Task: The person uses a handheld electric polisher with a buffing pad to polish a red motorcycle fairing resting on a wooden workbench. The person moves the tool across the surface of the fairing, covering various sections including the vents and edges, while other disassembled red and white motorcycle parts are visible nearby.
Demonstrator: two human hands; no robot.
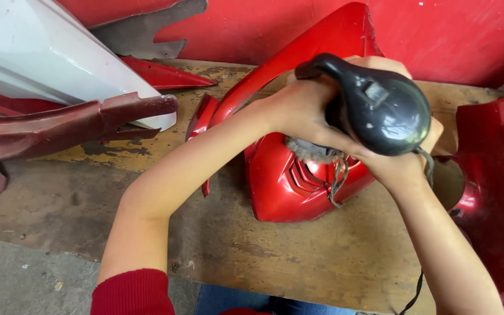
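Both hands are wrapped shut around a black power polisher [380, 108] right of centre: the left hand [304, 114] grips its front handle, the right hand [406, 163] cups the body from below. Its woolly pad presses on a glossy red body panel [287, 186] lying mid-bench [88, 198]. How much is polished I cannot tell. More red panels [59, 125] lie left and right; no containers show.
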